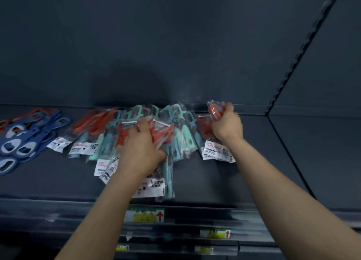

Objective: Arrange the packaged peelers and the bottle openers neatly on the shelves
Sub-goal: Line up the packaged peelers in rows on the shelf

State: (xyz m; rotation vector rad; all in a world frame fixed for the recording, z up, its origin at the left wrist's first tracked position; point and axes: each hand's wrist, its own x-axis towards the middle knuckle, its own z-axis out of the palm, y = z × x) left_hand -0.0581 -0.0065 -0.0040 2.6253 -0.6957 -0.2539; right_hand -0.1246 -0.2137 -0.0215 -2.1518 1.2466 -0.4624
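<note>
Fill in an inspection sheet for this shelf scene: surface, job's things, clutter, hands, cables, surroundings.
Surface: dark shelf, front edge blurred.
Job's things: packaged peelers, red and teal, fanned loosely mid-shelf; bottle openers, blue and orange, piled at left.
Clutter: nothing seen.
Hands: left hand grips a red pack in the pile; right hand grips a second red pack near the back wall.
Cables: nothing seen.
Surroundings: slotted upright at right; price labels below.

Dark back panel (156, 44), slotted upright (301, 50) — green-yellow price labels (144, 215), red arrows (159, 216).
</note>
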